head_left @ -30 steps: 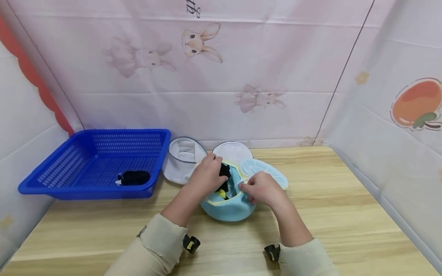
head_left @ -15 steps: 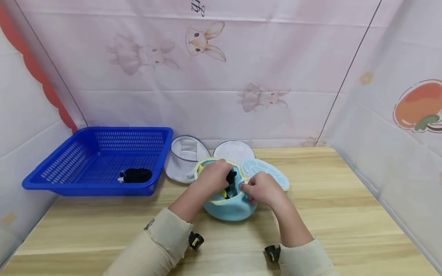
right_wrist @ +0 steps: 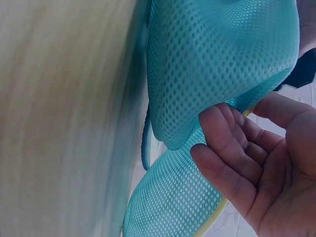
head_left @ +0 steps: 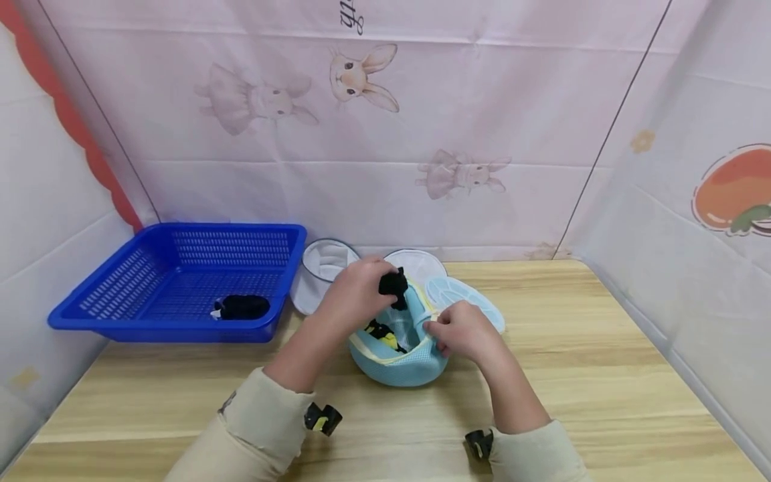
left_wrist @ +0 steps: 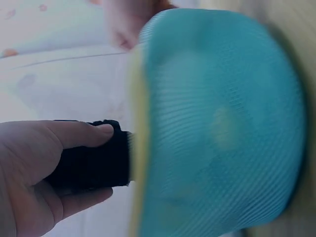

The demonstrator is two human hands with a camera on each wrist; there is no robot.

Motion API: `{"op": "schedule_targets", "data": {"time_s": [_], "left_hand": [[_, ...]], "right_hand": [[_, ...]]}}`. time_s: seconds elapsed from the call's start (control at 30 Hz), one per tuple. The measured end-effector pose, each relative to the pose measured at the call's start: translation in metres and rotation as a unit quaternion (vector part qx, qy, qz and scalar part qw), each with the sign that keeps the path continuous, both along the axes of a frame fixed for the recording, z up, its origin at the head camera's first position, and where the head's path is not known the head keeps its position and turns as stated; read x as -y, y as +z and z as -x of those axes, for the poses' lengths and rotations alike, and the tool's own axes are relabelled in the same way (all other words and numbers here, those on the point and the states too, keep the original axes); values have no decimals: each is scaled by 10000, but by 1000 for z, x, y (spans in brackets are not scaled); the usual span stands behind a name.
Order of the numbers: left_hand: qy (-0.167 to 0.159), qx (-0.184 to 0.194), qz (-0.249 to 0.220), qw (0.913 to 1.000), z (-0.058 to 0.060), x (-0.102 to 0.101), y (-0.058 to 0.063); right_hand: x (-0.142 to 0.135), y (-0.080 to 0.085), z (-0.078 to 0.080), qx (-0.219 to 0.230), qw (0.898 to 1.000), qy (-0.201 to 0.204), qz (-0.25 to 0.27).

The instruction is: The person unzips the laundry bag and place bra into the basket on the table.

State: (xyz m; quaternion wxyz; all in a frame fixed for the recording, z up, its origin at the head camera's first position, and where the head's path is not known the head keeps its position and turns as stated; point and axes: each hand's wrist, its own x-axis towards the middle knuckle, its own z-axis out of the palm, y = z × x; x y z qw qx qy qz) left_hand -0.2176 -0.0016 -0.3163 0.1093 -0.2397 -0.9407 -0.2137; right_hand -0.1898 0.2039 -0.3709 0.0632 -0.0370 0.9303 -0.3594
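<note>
A light-blue mesh laundry bag [head_left: 399,373] with yellow edging stands on the table, its round flap [head_left: 476,302] folded back to the right. My left hand [head_left: 355,288] grips a black sock-like fabric roll [head_left: 394,288] over the bag's opening. In the left wrist view, thumb and fingers lie on opposite sides of the black roll [left_wrist: 94,160], whose far end is hidden by the bag's rim. My right hand [head_left: 466,333] pinches the rim on the right side, with thumb and fingers on either side of the mesh. Inside the bag lies a black-and-yellow item [head_left: 385,335].
A blue plastic basket [head_left: 129,327] stands at the left, with another black fabric roll [head_left: 243,306] showing a white bit inside it. Behind the bag, against the back wall, are a whitish mesh bag [head_left: 306,289] and a white round mesh piece [head_left: 424,262].
My left hand dipped into the bag, then rose back up and left with the black roll, uncovering the black-and-yellow item. My right hand has kept its hold on the rim.
</note>
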Motion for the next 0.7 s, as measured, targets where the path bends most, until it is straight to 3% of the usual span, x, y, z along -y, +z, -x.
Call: {"op": "schedule_targets", "data": {"time_s": [0.17,0.33,0.47,0.7], "left_hand": [[272,-311,-580,9975,-7,27,23],[745,-870,-994,9884,-7,77,37],[1303,-1037,-1079,9801,-7,125,35],[2165,-385,-741,9727,-15,200,19]], "right_hand": [[-1,0,0,19,10000,34,-3],[-3,4,-1,18,10000,21,-21],[-4,5,-2,39,10000,-6,-44],[0,1,-1,67,9999,114,35]]}}
